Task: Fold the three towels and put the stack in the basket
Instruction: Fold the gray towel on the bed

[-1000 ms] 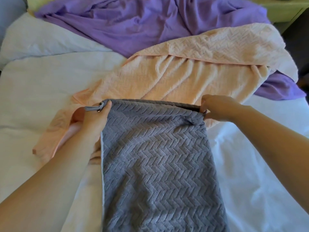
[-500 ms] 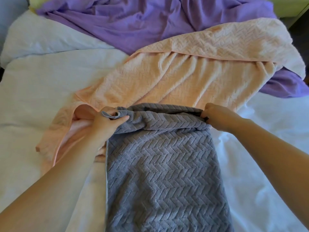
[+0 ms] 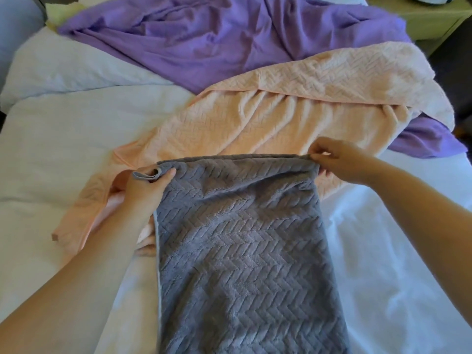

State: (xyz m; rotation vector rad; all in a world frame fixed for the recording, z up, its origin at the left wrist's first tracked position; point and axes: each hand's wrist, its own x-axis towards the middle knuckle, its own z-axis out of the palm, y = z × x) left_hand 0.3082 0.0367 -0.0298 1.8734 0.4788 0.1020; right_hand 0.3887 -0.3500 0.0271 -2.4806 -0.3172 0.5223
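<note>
A grey towel (image 3: 242, 246) with a herringbone weave lies lengthwise on the white bed, running from the middle down past the bottom edge. My left hand (image 3: 145, 190) grips its far left corner, beside the small hanging loop. My right hand (image 3: 337, 159) pinches the far right corner, so the far edge is stretched straight between them. A peach towel (image 3: 268, 123) lies spread and rumpled behind and partly under the grey one. A purple towel (image 3: 217, 39) is crumpled at the far side of the bed. No basket is in view.
The white bed sheet (image 3: 63, 149) shows on both sides of the towels. A white pillow (image 3: 71, 70) lies at the far left. A pale green bedside cabinet (image 3: 431, 19) stands at the far right corner.
The grey towel's far edge was bunched and slack half a second ago. Both hands have drawn apart and slightly away from me, pulling that edge taut and flat.
</note>
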